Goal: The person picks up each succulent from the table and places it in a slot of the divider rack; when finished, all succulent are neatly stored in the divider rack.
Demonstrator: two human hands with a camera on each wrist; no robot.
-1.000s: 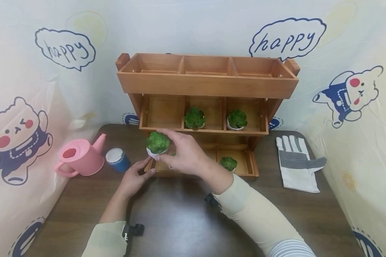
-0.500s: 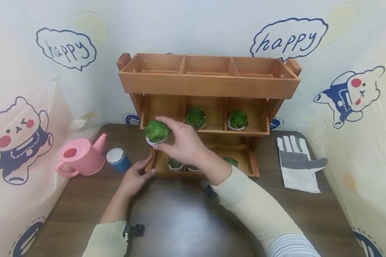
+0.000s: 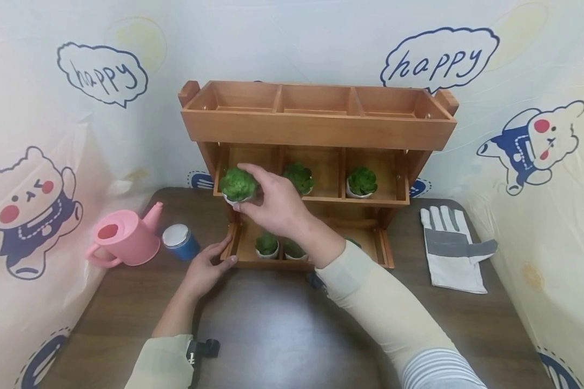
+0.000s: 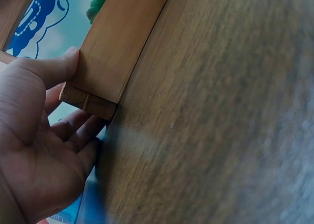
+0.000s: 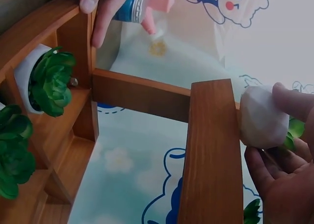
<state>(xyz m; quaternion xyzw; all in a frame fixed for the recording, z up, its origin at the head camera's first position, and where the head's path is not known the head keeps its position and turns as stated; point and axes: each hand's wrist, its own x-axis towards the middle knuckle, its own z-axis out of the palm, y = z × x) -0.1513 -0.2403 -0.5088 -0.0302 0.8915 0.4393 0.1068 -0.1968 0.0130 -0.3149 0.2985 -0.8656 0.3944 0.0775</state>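
Note:
My right hand (image 3: 277, 208) pinches a small potted succulent (image 3: 237, 185) between thumb and fingers, in front of the left compartment of the middle tier. Its white faceted pot (image 5: 265, 117) shows in the right wrist view, beside the tier's front board. With thumb and fingers on either side, my left hand (image 3: 206, 270) grips the lower left front corner of the wooden tiered shelf (image 3: 316, 131). Two more succulents occupy the middle tier's centre (image 3: 299, 178) and right compartments. Below, a succulent (image 3: 266, 246) and another beside it stand in the bottom tier; my right arm mostly hides a third.
Left of the shelf, a pink watering can (image 3: 126, 240) and a blue jar (image 3: 182, 246) with a whitish lid stand on the dark wooden table (image 3: 272, 329). A white and grey glove (image 3: 450, 246) lies to the right. Printed fabric surrounds the table behind and at both sides.
My right hand has lifted the succulent from in front of the bottom tier up to the middle tier's left compartment. Bottom-tier succulents have come into view beneath it. My left hand stays at the corner.

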